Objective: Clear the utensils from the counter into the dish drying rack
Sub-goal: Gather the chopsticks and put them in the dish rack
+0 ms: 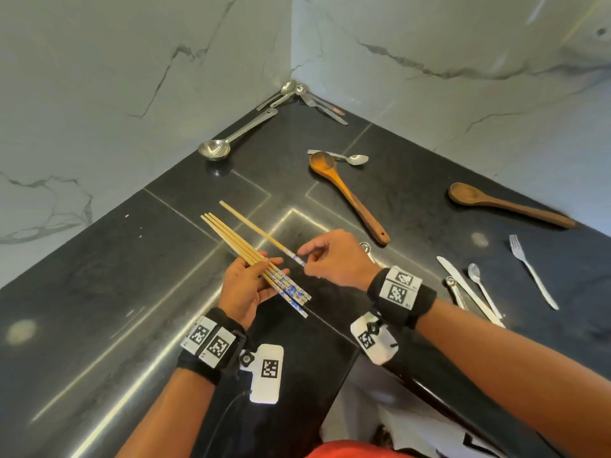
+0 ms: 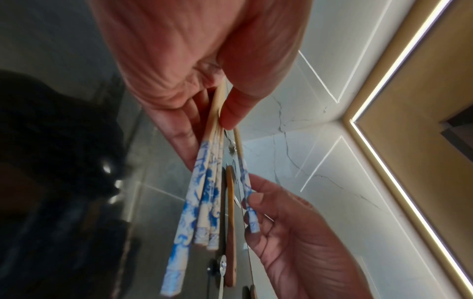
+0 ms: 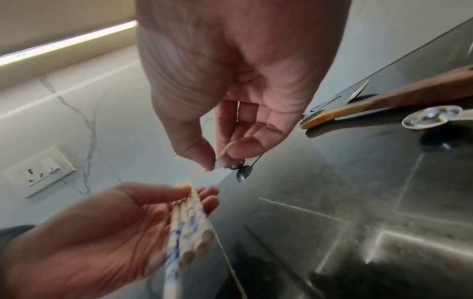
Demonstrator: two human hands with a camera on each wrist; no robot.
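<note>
- The left hand [image 1: 246, 285] lies palm up over the near counter, thumb pressed on a bundle of chopsticks [image 1: 254, 259]; the head view shows three tips, the left wrist view looks like four patterned ends, so the count is uncertain.
- The right hand [image 1: 334, 259] pinches the patterned end of one more single chopstick [image 1: 261, 233] between thumb and fingertip, just beside the bundle, its tip pointing far-left.
- Risk here: the single chopstick is held only at its very end, so it could swing or slip out as it is laid into the palm.
- Another risk: the bundle is only lightly pinned by the thumb, and nudging it with the newcomer could fan the sticks and roll one onto the black counter [image 1: 99, 276].
- Plenty is left to clear: two wooden spoons, wooden spoon one [image 1: 347, 193] in the middle and wooden spoon two [image 1: 509, 204] far right.
- One steel ladle [image 1: 231, 137] sits by the left wall, with a small cluster of spoons [image 1: 297, 94] in the far corner, too tangled to count.
- One teaspoon [image 1: 347, 157] is by the middle wooden spoon; at right, one fork [image 1: 532, 271], one knife [image 1: 469, 289] and one more small spoon [image 1: 482, 285].
- The dish drying rack is not in view.
</note>
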